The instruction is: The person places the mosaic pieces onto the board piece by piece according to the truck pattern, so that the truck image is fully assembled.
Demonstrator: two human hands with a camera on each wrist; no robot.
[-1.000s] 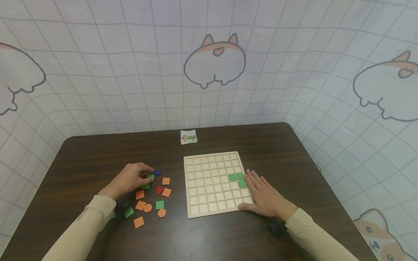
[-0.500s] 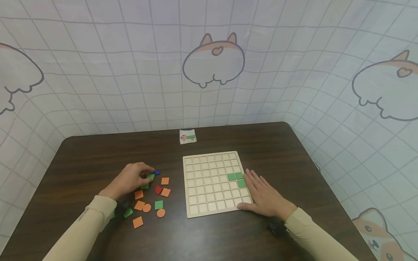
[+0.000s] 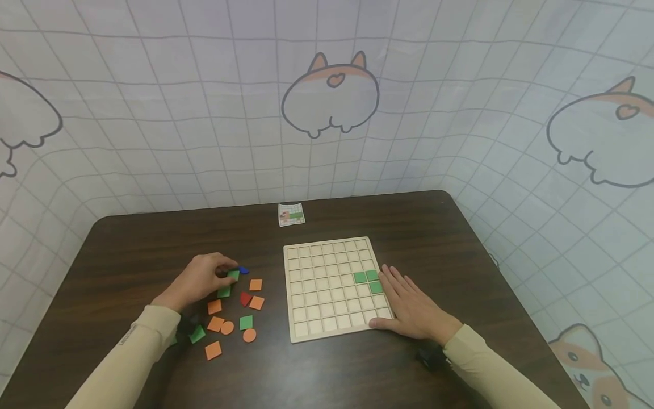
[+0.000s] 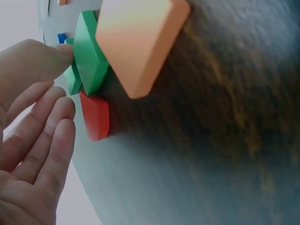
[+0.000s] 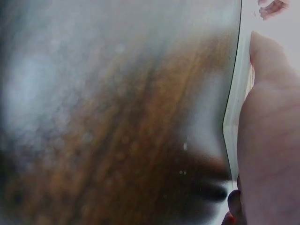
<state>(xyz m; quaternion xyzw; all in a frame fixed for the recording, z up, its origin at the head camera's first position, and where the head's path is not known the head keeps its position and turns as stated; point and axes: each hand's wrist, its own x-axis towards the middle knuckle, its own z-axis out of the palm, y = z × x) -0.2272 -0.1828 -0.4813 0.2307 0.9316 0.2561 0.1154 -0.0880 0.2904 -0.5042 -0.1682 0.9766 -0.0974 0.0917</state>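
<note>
The person's left hand (image 3: 196, 278), at the centre left of the head view, reaches over a scatter of small coloured pieces. Its thumb meets a green square tile (image 3: 233, 275), while its fingers are loosely bent and stand apart from the thumb; the left wrist view shows the gap between them. A small blue piece (image 3: 244, 270) is just beside the fingertips, and a second green square tile (image 3: 223, 292) is just below the first in the frame.

The right hand (image 3: 414, 307), right of centre, lies flat with its fingers straight, along the right edge of a pale square board (image 3: 287, 295) divided into shallow cells. Its thumb rests at the board's lower right corner. Three green square tiles (image 3: 360, 277) sit in cells by that edge, close to the fingertips.

Below and to the right of the left hand in the frame lie a red piece (image 3: 246, 299) touching or very near an orange square tile (image 3: 257, 303), other orange squares, two orange discs (image 3: 249, 336) and more green tiles. A printed paper card (image 3: 291, 215) lies at the top middle of the dark wood-grain table (image 3: 327, 375), before a white grid-patterned cloth (image 3: 204, 142) with cartoon animals.
</note>
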